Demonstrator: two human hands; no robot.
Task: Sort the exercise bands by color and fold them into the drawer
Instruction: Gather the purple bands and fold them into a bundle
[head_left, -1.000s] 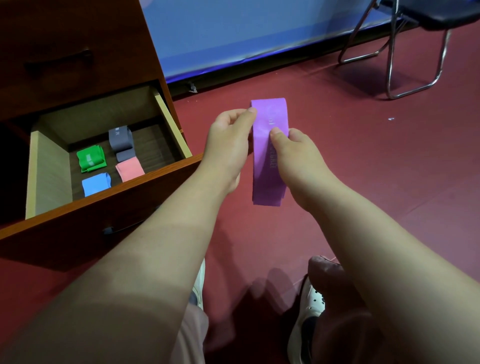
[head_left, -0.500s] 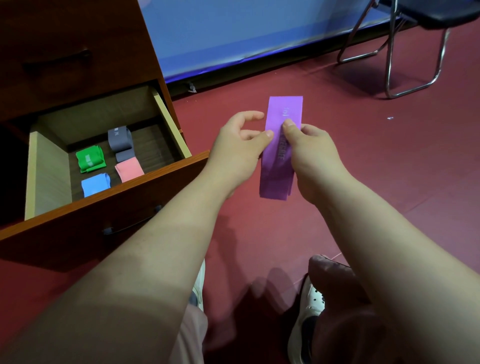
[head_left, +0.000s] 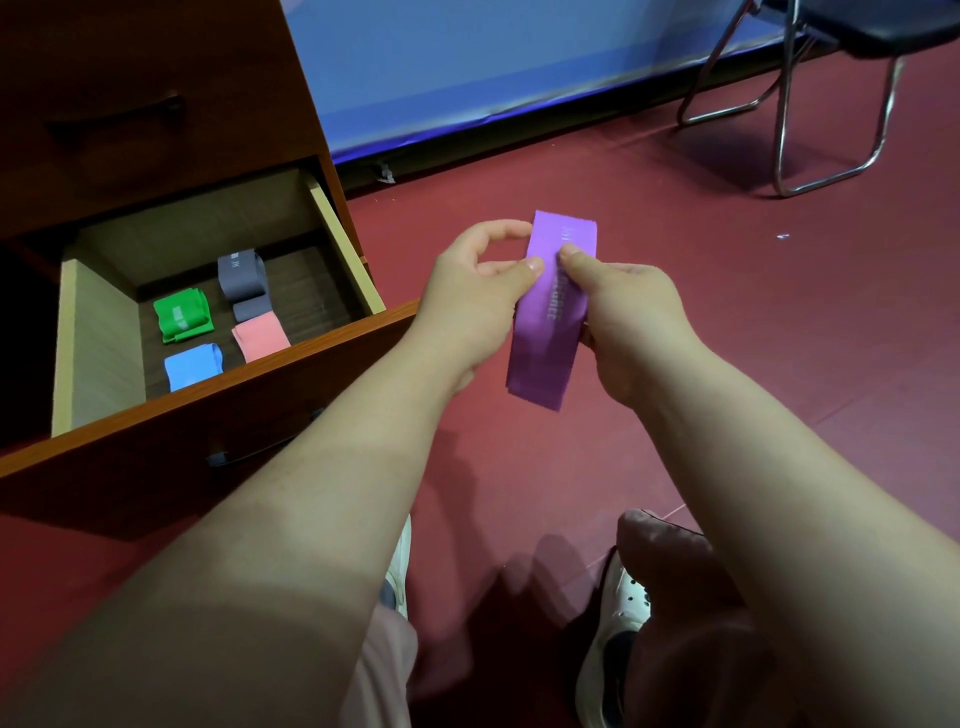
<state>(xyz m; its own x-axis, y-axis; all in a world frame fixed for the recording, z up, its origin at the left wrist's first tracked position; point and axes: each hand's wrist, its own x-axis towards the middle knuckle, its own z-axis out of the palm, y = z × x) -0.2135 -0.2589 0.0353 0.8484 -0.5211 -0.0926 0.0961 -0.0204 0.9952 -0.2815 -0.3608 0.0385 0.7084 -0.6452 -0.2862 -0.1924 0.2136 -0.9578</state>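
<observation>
One head-worn wide-angle view looks forward and down at the red floor, open drawer on its left

The purple band looks like a thin, rubbery sheet, smooth and matt, with pale lettering printed on it. The green band, blue band, pink band and grey band have the same smooth, matt look. The drawer has pale, bare-looking board walls and a dark wood-grain bottom; its front is reddish-brown wood with a faint sheen, like the cabinet. The floor is dark red, smooth and matt. The chair frame is shiny metal tube, its seat black with a slight gloss
</observation>
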